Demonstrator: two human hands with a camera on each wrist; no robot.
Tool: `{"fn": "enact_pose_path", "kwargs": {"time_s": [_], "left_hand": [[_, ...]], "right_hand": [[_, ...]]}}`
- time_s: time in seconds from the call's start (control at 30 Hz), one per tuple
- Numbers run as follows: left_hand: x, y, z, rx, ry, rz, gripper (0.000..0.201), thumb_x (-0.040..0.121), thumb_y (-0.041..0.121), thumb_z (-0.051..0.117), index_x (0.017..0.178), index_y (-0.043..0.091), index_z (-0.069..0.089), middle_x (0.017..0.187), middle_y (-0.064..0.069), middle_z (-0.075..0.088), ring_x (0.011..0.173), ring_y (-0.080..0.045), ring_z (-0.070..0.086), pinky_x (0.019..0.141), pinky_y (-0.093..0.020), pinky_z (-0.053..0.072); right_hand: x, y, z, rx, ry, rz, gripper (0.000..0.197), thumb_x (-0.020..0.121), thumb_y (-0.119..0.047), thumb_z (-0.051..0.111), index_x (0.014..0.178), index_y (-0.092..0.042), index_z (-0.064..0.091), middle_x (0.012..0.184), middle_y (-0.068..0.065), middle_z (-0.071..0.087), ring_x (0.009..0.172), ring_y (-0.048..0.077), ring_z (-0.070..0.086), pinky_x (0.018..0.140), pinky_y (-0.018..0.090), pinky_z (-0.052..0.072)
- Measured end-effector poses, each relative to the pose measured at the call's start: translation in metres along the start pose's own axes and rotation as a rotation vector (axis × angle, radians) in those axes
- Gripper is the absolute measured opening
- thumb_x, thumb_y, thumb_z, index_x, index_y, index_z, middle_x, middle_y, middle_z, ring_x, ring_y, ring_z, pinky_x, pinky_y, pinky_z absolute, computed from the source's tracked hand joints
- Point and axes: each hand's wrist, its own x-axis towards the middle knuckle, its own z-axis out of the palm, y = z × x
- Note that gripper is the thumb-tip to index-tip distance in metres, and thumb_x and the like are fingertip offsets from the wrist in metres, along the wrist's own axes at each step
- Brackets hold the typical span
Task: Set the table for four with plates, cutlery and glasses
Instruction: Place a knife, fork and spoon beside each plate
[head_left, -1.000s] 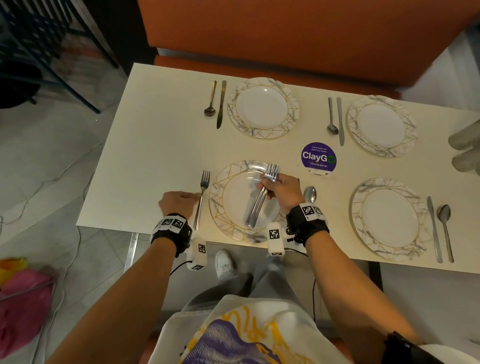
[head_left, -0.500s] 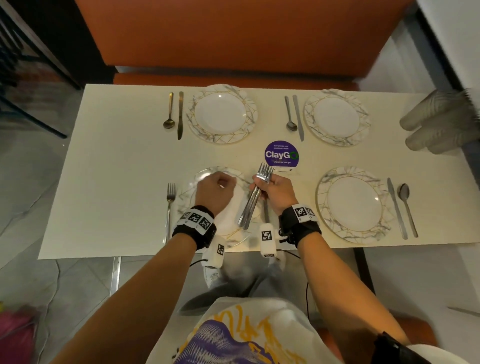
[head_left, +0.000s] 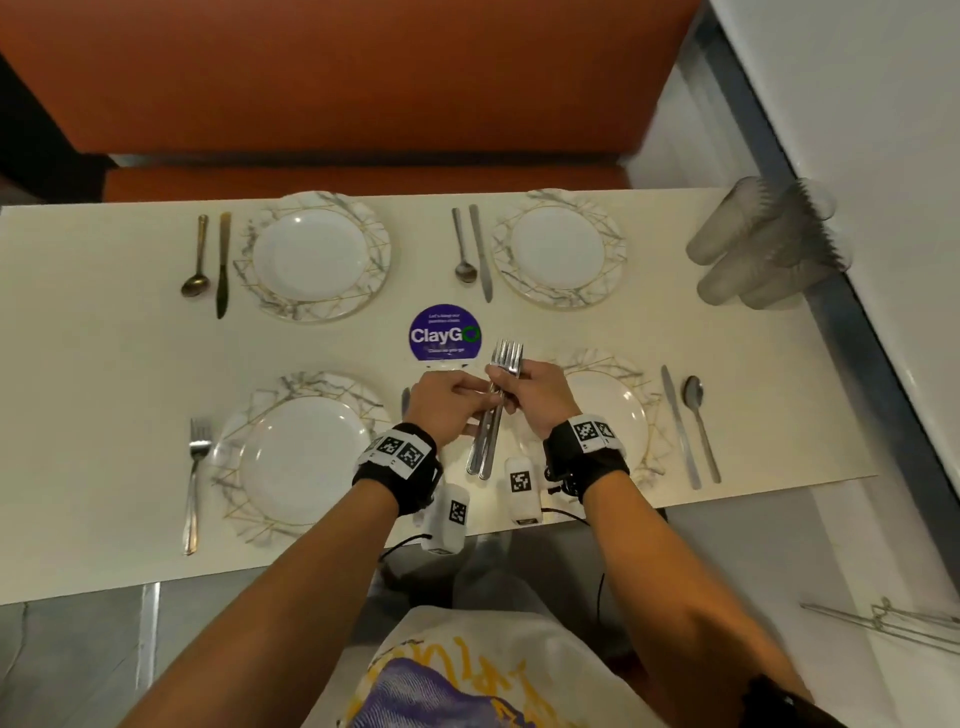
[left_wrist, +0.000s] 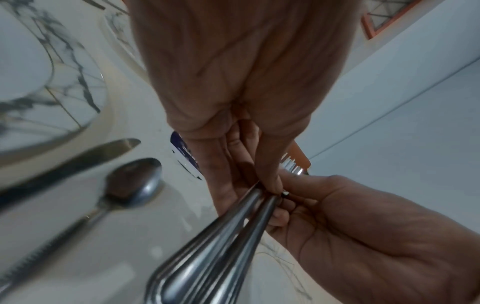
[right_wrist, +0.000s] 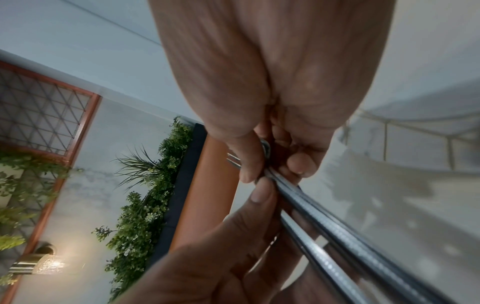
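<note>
**Forks held over near-right setting, both hands on the bundle**

Table (head_left: 130, 374) was cream, carrying four marbled, gold-lined plates. Far-left plate (head_left: 311, 257) had a spoon (head_left: 196, 260) and knife (head_left: 223, 265) on its left. Far-right plate (head_left: 558, 249) had a spoon (head_left: 462, 247) and knife (head_left: 480, 252) on its left. Near-left plate (head_left: 298, 457) had one fork (head_left: 195, 483) lying on its left; its knife (left_wrist: 67, 162) and spoon (left_wrist: 130, 183) showed clearly only in the left wrist view, blurred, mostly hidden by the left hand in the head view. Near-right plate (head_left: 623, 415) was partly covered by the right wrist, with a knife (head_left: 678, 426) and spoon (head_left: 701, 426) on its right. All plates held nothing.

Stack of clear glasses (head_left: 769, 244) lay on its side at the table's far-right corner; count hard to make out.

ClayGo sticker (head_left: 444, 332) sat mid-table.

Right hand (head_left: 535, 397) was curled round a bundle of forks (head_left: 493, 410), tines pointing away, held above the table between the two near plates. Left hand (head_left: 447, 410) pinched the handles just beside the right thumb, thumb and forefinger closed on the metal. Fork count in the bundle unclear; handles overlapped.
</note>
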Motion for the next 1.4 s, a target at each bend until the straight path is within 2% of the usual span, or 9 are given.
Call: {"fn": "enact_pose_path", "kwargs": {"time_s": [0.23, 0.37, 0.5, 0.57, 0.67, 0.77, 0.9, 1.07, 1.4], "left_hand": [[0.009, 0.006, 0.037, -0.066, 0.014, -0.044, 0.015, 0.088, 0.004, 0.079, 0.103, 0.003, 0.077, 0.090, -0.015, 0.080, 0.084, -0.027, 0.079, 0.070, -0.036, 0.064], [0.010, -0.003, 0.046, -0.117, 0.096, -0.067, 0.010, 0.092, 0.001, 0.074, 0.102, -0.002, 0.075, 0.087, -0.018, 0.076, 0.080, -0.030, 0.076, 0.073, -0.045, 0.066], [0.014, -0.031, 0.044, -0.087, 0.240, -0.127, 0.002, 0.091, 0.006, 0.076, 0.092, 0.007, 0.078, 0.084, -0.014, 0.077, 0.079, -0.032, 0.076, 0.079, -0.050, 0.065], [0.013, -0.043, 0.044, -0.013, 0.286, -0.148, 0.007, 0.091, 0.013, 0.078, 0.085, 0.015, 0.079, 0.082, -0.010, 0.078, 0.082, -0.033, 0.076, 0.082, -0.044, 0.065], [0.006, -0.052, 0.047, 0.145, 0.257, -0.160, 0.009, 0.093, 0.023, 0.075, 0.086, 0.024, 0.080, 0.080, 0.002, 0.078, 0.081, -0.019, 0.073, 0.076, -0.028, 0.058], [0.005, -0.060, 0.049, 0.200, 0.250, -0.199, 0.015, 0.094, 0.020, 0.074, 0.081, 0.026, 0.078, 0.079, 0.002, 0.078, 0.080, -0.017, 0.075, 0.078, -0.032, 0.063], [0.002, -0.065, 0.055, 0.192, 0.240, -0.222, 0.017, 0.092, 0.010, 0.075, 0.077, 0.017, 0.078, 0.074, -0.004, 0.078, 0.076, -0.024, 0.077, 0.079, -0.035, 0.065], [0.001, -0.065, 0.059, 0.184, 0.252, -0.212, 0.012, 0.090, 0.007, 0.077, 0.079, 0.011, 0.078, 0.074, -0.006, 0.078, 0.079, -0.028, 0.078, 0.079, -0.039, 0.066], [-0.003, -0.063, 0.063, 0.156, 0.252, -0.218, 0.013, 0.091, 0.013, 0.077, 0.080, 0.006, 0.079, 0.077, -0.007, 0.079, 0.080, -0.028, 0.078, 0.081, -0.038, 0.065]], "right_hand": [[0.023, 0.006, -0.046, -0.028, -0.042, 0.033, 0.025, 0.090, -0.023, 0.071, 0.085, 0.001, 0.076, 0.071, 0.012, 0.069, 0.061, 0.026, 0.052, 0.056, 0.034, 0.043], [0.033, 0.006, -0.057, -0.043, -0.049, 0.057, 0.015, 0.092, -0.016, 0.071, 0.081, -0.007, 0.076, 0.069, 0.007, 0.070, 0.060, 0.023, 0.054, 0.055, 0.032, 0.044], [0.037, 0.014, -0.066, -0.026, -0.024, 0.091, 0.013, 0.094, -0.010, 0.067, 0.085, -0.010, 0.077, 0.073, 0.010, 0.068, 0.055, 0.019, 0.051, 0.054, 0.030, 0.045], [0.037, 0.020, -0.071, -0.028, -0.010, 0.099, 0.013, 0.094, -0.012, 0.068, 0.086, -0.009, 0.078, 0.074, 0.012, 0.067, 0.053, 0.019, 0.050, 0.058, 0.034, 0.044], [0.032, 0.028, -0.075, -0.043, 0.005, 0.093, 0.018, 0.097, -0.014, 0.064, 0.086, -0.015, 0.079, 0.072, 0.010, 0.063, 0.051, 0.018, 0.049, 0.059, 0.033, 0.044], [0.025, 0.034, -0.080, -0.010, 0.009, 0.077, 0.021, 0.098, -0.014, 0.062, 0.086, -0.019, 0.079, 0.073, 0.009, 0.062, 0.051, 0.018, 0.048, 0.058, 0.032, 0.044], [0.018, 0.045, -0.085, 0.037, 0.012, 0.072, 0.012, 0.094, -0.020, 0.070, 0.093, -0.012, 0.080, 0.070, 0.004, 0.061, 0.060, 0.023, 0.052, 0.061, 0.035, 0.045], [0.007, 0.053, -0.089, 0.062, 0.063, 0.085, 0.024, 0.092, -0.022, 0.072, 0.093, 0.003, 0.072, 0.069, 0.008, 0.060, 0.061, 0.025, 0.051, 0.063, 0.037, 0.046], [0.002, 0.051, -0.092, 0.056, 0.068, 0.093, 0.020, 0.095, -0.018, 0.069, 0.098, 0.002, 0.072, 0.071, 0.010, 0.060, 0.055, 0.019, 0.051, 0.059, 0.033, 0.046]]}}
